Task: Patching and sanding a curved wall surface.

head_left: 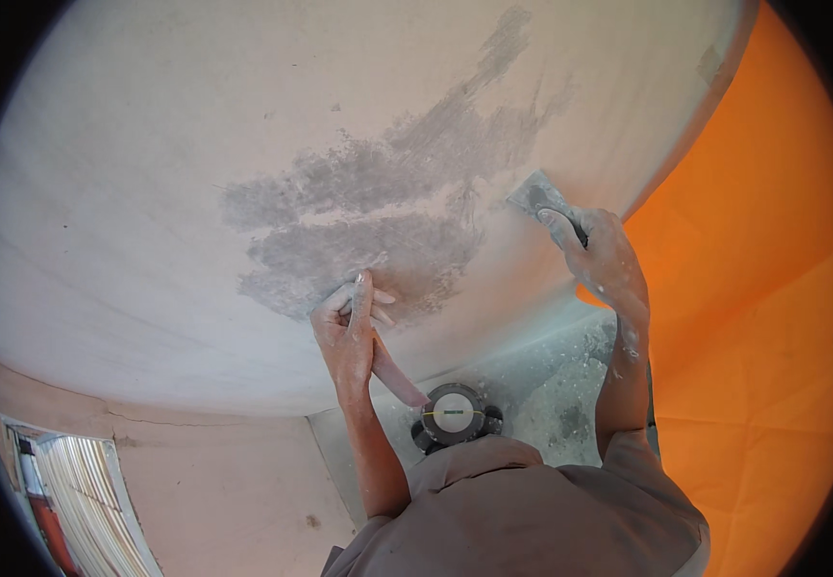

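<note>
In my right hand [601,255] is a putty knife [536,195], fingers wrapped round its handle; the grey-smeared blade is by the pale wall surface [195,125], right of a patch of grey filler [368,245]. My left hand [347,322] is closed in front of the patch's lower edge, thumb pointing up. A flat pinkish strip [397,377] sticks out below its fingers; its full shape is hidden. White powder or paste marks both hands.
A round dark device [454,413] with a pale face sits just above my shirt. Grey, white-spattered surface [556,399] lies behind it. An orange sheet [753,337] hangs on the right. At the lower left is an opening with pale slats [89,500].
</note>
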Demonstrator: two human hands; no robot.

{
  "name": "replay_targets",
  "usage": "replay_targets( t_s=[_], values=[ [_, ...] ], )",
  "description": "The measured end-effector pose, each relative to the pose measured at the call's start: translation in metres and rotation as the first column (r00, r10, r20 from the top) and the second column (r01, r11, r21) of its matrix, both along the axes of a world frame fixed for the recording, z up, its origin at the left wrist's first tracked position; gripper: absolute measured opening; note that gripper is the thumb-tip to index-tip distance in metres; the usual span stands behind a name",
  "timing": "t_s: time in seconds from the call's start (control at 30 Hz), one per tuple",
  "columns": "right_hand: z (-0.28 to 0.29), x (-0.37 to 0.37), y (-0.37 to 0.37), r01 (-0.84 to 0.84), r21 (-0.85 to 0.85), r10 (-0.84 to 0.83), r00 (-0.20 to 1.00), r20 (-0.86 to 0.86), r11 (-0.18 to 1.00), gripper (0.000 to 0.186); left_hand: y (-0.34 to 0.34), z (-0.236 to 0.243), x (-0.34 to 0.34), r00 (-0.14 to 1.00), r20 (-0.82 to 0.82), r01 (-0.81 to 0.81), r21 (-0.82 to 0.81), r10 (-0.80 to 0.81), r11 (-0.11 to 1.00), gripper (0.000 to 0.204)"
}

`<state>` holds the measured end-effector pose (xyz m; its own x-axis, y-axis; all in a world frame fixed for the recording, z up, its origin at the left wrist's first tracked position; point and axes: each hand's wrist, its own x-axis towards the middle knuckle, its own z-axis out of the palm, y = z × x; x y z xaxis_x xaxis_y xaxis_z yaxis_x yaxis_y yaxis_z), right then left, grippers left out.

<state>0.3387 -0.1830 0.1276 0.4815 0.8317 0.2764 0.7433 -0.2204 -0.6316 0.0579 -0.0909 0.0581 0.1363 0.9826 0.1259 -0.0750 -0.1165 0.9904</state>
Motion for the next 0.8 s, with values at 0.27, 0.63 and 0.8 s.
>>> replay_targets(
  t_s=[0.27, 0.63, 0.8],
  values=[
    [0.030, -0.013, -0.022, -0.063, -0.023, 0.061, 0.993, -0.101, 0.998, 0.046, -0.001, 0.003, 0.006, 0.999, 0.017, 0.033, 0.043, -0.034, 0.999, 0.035],
    [0.021, -0.018, -0.016, -0.060, -0.012, 0.058, 0.993, -0.104, 0.998, 0.051, -0.004, 0.007, 0.002, 0.995, -0.067, 0.075, 0.086, -0.070, 0.993, 0.036],
    [0.015, -0.058, -0.020, -0.171, 0.097, 0.166, 0.985, 0.052, 0.981, 0.049, -0.014, 0.009, -0.009, 0.999, -0.027, 0.039, 0.054, -0.038, 0.998, 0.037]
  ],
)
